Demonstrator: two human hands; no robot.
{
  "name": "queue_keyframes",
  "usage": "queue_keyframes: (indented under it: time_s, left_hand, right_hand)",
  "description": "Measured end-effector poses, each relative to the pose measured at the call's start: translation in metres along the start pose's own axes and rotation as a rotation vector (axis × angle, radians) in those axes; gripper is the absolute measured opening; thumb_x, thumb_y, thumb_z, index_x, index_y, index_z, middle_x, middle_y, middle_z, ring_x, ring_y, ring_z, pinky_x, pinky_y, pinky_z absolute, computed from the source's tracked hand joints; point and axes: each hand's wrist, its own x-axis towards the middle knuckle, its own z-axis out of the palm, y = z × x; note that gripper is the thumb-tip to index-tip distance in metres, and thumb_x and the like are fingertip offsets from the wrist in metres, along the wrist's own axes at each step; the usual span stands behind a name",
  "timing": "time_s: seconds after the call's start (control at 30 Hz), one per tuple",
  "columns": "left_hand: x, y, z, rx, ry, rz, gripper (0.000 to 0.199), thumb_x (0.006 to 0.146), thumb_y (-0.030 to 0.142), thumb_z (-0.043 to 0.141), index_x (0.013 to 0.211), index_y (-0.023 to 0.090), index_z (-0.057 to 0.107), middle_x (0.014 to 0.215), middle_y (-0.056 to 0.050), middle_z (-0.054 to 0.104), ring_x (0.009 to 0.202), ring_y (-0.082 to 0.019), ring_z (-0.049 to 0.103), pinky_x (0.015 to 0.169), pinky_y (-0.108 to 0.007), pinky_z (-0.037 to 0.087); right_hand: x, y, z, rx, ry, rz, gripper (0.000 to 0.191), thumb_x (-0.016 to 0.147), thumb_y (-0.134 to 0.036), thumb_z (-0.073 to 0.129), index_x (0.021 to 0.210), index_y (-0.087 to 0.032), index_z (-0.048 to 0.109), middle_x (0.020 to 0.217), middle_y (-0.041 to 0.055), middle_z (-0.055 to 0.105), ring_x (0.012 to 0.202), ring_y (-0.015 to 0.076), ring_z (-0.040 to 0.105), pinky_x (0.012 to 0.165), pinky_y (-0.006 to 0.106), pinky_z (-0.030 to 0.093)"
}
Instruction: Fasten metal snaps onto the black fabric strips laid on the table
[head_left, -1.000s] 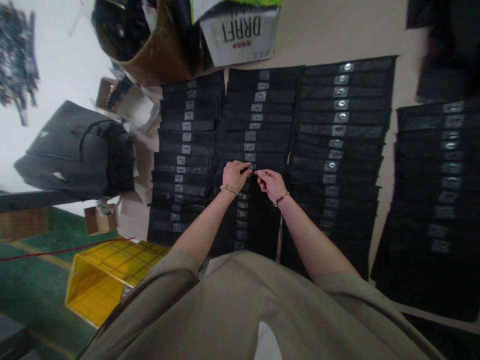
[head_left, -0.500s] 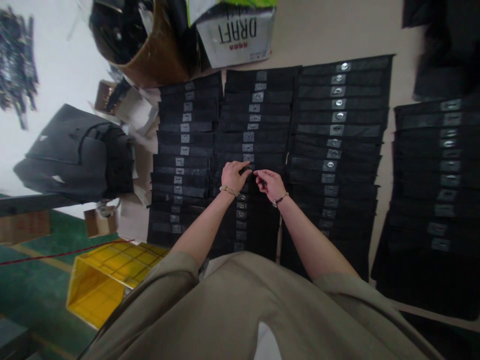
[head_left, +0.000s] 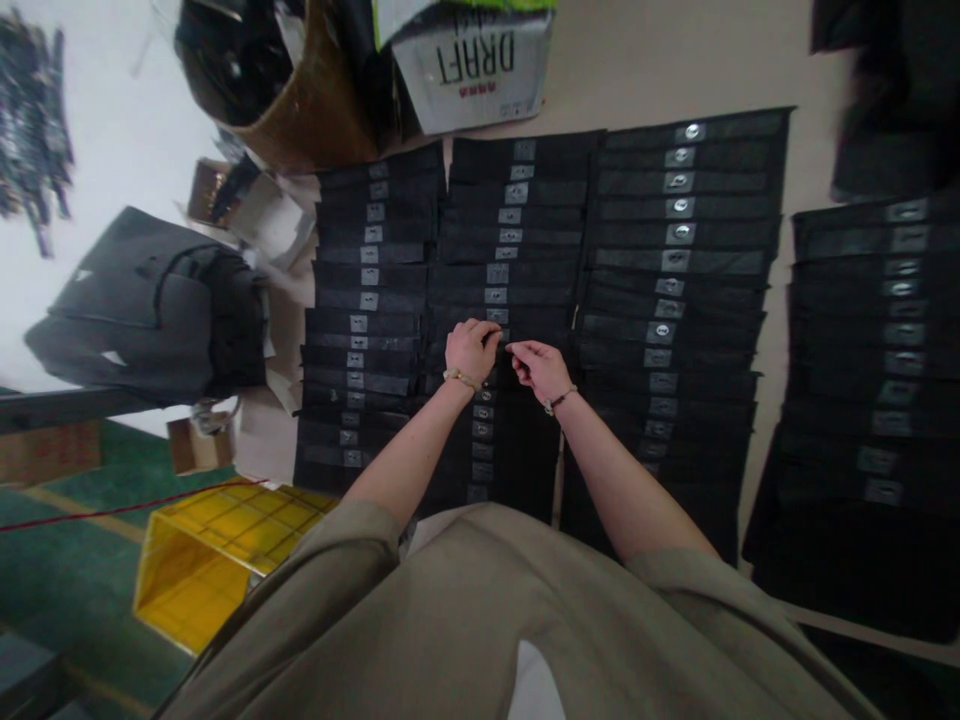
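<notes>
Four overlapping columns of fabric panels point(head_left: 502, 260) side by side on the surface point(head_left: 675, 75), with a narrow gap between the second and third. On the second column, the left hand point(head_left: 471, 352) just beside the right hand point(head_left: 540, 370). Past the far ends of the columns, a printed carton point(head_left: 472, 65) next to a cardboard box point(head_left: 315, 110). Left of the columns, a heap of folded fabric point(head_left: 150, 310). Nearer, on the floor point(head_left: 75, 600), a plastic crate point(head_left: 202, 565). At the far right corner, more stacked fabric point(head_left: 885, 100).

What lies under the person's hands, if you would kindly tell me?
Overlapping black fabric pieces with grey tags lie beneath the left hand and right hand; the parts directly under them are hidden.
</notes>
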Motion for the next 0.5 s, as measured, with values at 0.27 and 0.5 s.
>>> queue_keyframes:
  time_s: [0.27,0.5]
  left_hand:
    - [-0.01,-0.011,-0.019,-0.127,-0.122,0.373,0.024,0.093,0.033,0.062,0.111,0.021,0.073,0.102,-0.006,0.076,0.098,-0.021,0.065,0.091,-0.038,0.051]
    - [0.019,-0.01,-0.014,-0.028,-0.011,0.112,0.018,0.094,0.03,0.062,0.103,0.023,0.075,0.103,-0.004,0.076,0.097,-0.02,0.064,0.093,-0.036,0.048]
  right_hand:
    - [0.001,-0.004,0.008,-0.053,0.031,0.015,0.046,0.059,-0.049,0.088,0.074,-0.013,0.064,0.046,-0.0079,0.045,0.035,0.0021,0.032,0.033,0.016,0.019]
    - [0.025,-0.037,0.017,-0.112,0.075,-0.059,0.028,0.074,-0.038,0.079,0.08,-0.014,0.067,0.051,-0.0074,0.048,0.038,0.0015,0.037,0.034,0.014,0.021]
